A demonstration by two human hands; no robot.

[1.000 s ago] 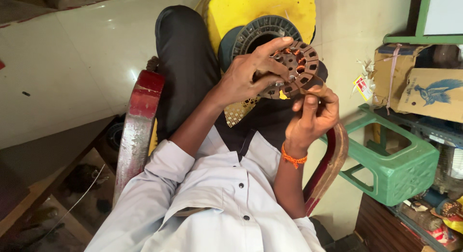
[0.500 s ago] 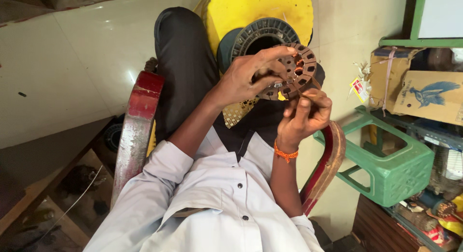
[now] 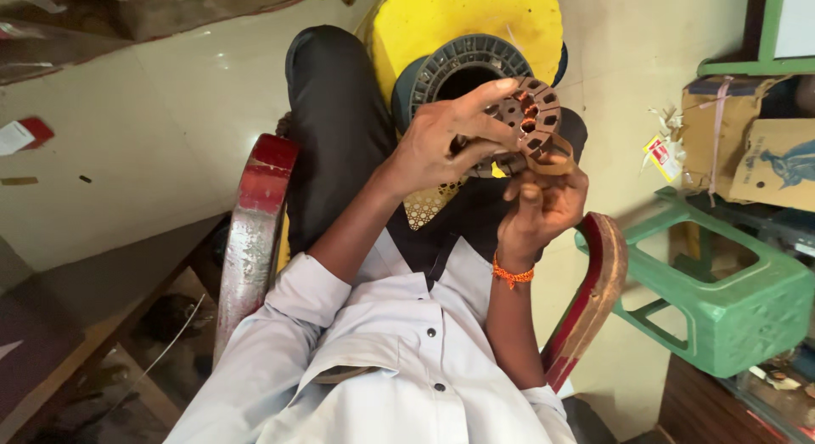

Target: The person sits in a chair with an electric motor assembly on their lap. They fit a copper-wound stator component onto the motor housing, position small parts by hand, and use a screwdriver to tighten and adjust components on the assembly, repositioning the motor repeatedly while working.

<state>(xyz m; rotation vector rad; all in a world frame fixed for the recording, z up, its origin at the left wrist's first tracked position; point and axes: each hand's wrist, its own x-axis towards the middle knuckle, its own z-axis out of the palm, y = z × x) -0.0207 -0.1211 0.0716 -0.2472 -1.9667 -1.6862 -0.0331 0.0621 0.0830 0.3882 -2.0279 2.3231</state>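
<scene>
Left hand [image 3: 441, 147] grips the slotted metal ring [image 3: 528, 121] from the left, fingers curled over its rim, held above the lap. Right hand [image 3: 543, 208] sits just below, pinching a tan strip [image 3: 553, 162] at the ring's lower edge. Grey spool [image 3: 463, 70] and yellow disc [image 3: 467, 19] behind; green stool [image 3: 730, 300] to the right.

Person's wearing a white button-up shirt [image 3: 399, 359] with small dark buttons, sleeves rolled up past the elbows, lower middle of the frame. Dark trousers [image 3: 335, 130] up top. Orange thread bracelet [image 3: 512, 275] around the right wrist, center-right.
</scene>
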